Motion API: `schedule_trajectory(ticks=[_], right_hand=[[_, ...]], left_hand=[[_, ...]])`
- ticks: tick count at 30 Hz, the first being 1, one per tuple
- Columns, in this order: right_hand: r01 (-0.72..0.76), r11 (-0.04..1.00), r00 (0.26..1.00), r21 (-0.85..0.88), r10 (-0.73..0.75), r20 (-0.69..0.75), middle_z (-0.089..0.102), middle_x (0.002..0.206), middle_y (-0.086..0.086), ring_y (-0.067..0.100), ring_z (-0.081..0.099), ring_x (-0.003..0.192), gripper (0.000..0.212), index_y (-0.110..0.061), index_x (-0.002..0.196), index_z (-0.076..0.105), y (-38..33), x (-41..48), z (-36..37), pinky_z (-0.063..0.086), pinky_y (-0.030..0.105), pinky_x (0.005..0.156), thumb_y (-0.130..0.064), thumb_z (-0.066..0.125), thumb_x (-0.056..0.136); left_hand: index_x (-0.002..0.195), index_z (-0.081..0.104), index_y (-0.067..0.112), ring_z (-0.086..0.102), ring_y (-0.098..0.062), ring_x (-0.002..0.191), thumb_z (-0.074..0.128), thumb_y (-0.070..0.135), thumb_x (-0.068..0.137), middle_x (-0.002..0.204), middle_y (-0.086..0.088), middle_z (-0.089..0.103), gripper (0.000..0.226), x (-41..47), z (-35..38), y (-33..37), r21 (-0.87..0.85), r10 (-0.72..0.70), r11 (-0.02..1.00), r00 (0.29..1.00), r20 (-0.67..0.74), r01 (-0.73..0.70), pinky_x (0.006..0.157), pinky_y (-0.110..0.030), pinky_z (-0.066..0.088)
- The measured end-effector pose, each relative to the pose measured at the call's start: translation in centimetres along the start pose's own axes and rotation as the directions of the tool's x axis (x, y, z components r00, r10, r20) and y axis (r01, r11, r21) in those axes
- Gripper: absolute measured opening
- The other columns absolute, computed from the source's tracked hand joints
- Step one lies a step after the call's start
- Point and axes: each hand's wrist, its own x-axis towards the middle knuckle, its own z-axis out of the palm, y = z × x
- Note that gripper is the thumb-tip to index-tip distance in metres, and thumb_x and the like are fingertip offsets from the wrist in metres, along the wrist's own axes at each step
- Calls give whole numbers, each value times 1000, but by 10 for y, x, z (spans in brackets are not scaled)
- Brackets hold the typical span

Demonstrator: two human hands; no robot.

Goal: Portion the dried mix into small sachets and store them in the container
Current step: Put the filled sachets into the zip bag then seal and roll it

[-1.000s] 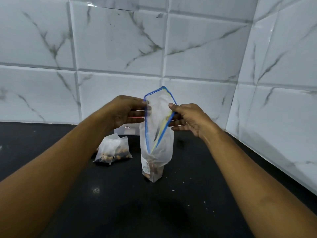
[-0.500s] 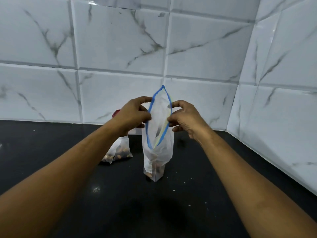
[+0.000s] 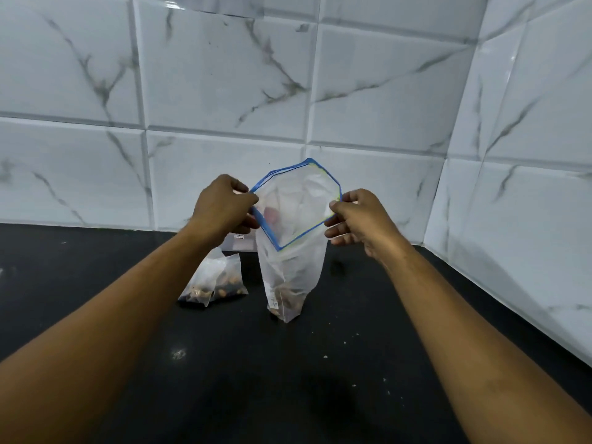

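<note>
The bag (image 3: pixel 291 267) stood upright on the dark surface (image 3: pixel 288 379), its bottom touching down near the middle of my view. A little dried mix (image 3: pixel 288 303) lay in its lowest corner. Its blue zip rim (image 3: pixel 266 230) was spread into a wide, angular opening that tilted toward me, so I could look down inside.

I had the left hand (image 3: pixel 221 208) at the rim's left side, knuckles up, thumb and fingers (image 3: pixel 246 198) pinching the plastic. The right hand (image 3: pixel 358 219) mirrored it at the right side, its thumb on top of the rim and its curled fingers (image 3: pixel 333 232) underneath, also pinching. Both forearms reached in from the lower corners, nearly straight and raised off the surface, the hands level with each other and apart by the width of the open mouth.

Through the plastic I saw a reddish blur but could not tell what it was. Just left of the bag, two small filled sachets (image 3: pixel 214 280) lay on the surface, overlapping, partly hidden by the left forearm. A white object (image 3: pixel 238 242) with a small label sat behind them against the marbled tile wall (image 3: pixel 224 75). A few pale crumbs (image 3: pixel 325 356) dotted the surface nearer me.
</note>
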Motion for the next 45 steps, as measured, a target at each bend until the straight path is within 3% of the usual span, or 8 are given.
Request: schedule_trajectory(ticks=[3,7,14,19,26,34,41,45], right_hand=[[22,999,1000,39,-22,4,71,83,14,17,67,50,26,-11,124,48,-5,0,0,55,29,48,-17,61,102],[-4,995,1000,104,5,-6,70,84,14,18,69,52,15,-9,115,54,-8,0,-1,57,29,49,-14,59,102],[-78,954,995,288,59,74,73,114,15,27,78,79,41,-8,136,44,1,1,-6,62,35,59,7,52,99],[0,998,980,63,-12,198,69,130,7,23,73,105,38,-15,130,58,20,-3,-7,64,44,84,-10,72,95],[248,913,959,-323,-183,217,41,154,-9,15,48,134,99,-32,149,38,35,-23,21,50,41,107,-63,87,70],[265,842,964,-470,-246,102,68,93,-9,8,65,88,9,-25,93,66,54,-17,28,58,34,81,-27,74,93],[196,902,976,-384,-215,-8,69,98,-7,11,65,93,5,-18,97,69,46,-7,9,52,23,74,-18,64,98],[212,961,977,-178,-209,35,70,111,-4,16,68,104,33,-22,111,68,38,-15,11,57,35,88,-51,53,104]], left_hand=[[121,59,23,64,-18,95,72,37,92,114,3,61,34,5,5,-5,429,356,851,933,-49,-302,80,-35,50],[103,71,34,59,-17,105,61,64,90,108,10,66,34,-7,6,4,380,664,612,712,231,-694,91,-40,47],[116,67,34,61,-8,108,71,52,88,103,18,71,33,-15,12,17,626,484,227,644,592,-746,123,-44,18],[101,75,29,65,-15,81,66,20,88,90,12,76,18,-9,13,19,554,583,414,678,449,-723,98,-38,48],[97,73,17,72,-9,61,66,13,95,81,6,76,8,-10,18,34,255,416,839,869,266,-480,58,-13,48],[98,69,18,73,-13,57,65,23,98,79,4,75,6,-3,5,44,260,413,853,890,192,-452,69,-31,56],[121,63,30,75,-18,89,85,29,84,94,3,79,43,-4,-6,49,123,380,870,808,451,-478,96,-43,57],[120,62,27,76,-12,76,77,16,91,91,5,79,34,-10,-2,56,179,394,835,792,467,-521,74,-24,53]])
